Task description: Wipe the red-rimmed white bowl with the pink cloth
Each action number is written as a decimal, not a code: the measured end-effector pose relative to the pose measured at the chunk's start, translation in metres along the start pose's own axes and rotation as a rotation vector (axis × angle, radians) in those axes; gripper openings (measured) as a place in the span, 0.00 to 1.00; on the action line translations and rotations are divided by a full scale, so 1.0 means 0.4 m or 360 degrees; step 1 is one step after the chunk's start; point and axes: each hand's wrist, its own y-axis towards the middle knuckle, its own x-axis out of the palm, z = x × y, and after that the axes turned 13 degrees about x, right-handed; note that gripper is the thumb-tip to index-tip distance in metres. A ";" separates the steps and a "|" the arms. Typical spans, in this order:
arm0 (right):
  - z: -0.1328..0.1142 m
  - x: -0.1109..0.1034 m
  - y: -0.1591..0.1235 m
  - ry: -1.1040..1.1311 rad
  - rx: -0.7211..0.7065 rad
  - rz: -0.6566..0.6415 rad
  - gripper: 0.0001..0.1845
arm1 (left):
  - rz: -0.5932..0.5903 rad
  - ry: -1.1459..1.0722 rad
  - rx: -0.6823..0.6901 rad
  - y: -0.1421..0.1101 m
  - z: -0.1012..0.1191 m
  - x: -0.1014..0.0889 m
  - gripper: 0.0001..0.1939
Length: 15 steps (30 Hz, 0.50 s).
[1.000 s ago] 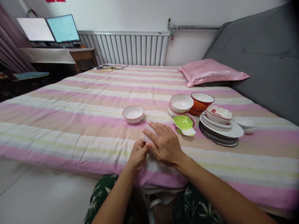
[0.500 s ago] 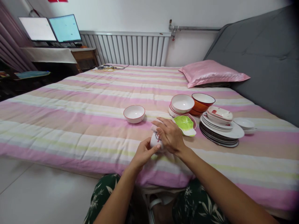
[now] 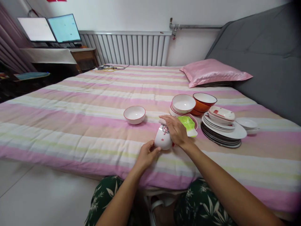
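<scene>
A white bowl [image 3: 162, 138] with a pink blossom print is held on its side just above the bedspread. My left hand [image 3: 147, 154] grips its lower left edge, thumb in front. My right hand [image 3: 176, 129] is pressed over its top and right side, with a pale cloth-like piece [image 3: 162, 121] under the fingertips; most of that piece is hidden. A red-rimmed white bowl [image 3: 134, 115] stands upright on its own to the left. Just beyond my right hand lies a green leaf-shaped dish [image 3: 187, 123].
Red-rimmed bowls [image 3: 183, 104] are stacked beside orange bowls [image 3: 204, 100]. A tall pile of plates [image 3: 238, 133] carries rectangular dishes [image 3: 221, 113], with small white dishes [image 3: 246, 123] to its right. A pink pillow [image 3: 215, 72] lies near the grey headboard [image 3: 263, 53]. The striped bed [image 3: 77, 125] ends close to my knees.
The bowl in my hands has turned and shifted slightly right, showing more of its printed side. My right hand has moved a little right along it; the left hand still grips its edge.
</scene>
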 end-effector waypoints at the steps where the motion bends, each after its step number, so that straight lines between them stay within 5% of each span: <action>1: -0.001 0.000 -0.002 -0.0018 -0.0012 0.0006 0.23 | 0.0005 -0.0016 0.0003 0.000 0.000 0.000 0.17; 15: -0.041 0.005 -0.042 -0.0490 -0.0237 0.0050 0.22 | 0.0101 -0.0043 0.0008 -0.001 0.007 0.004 0.12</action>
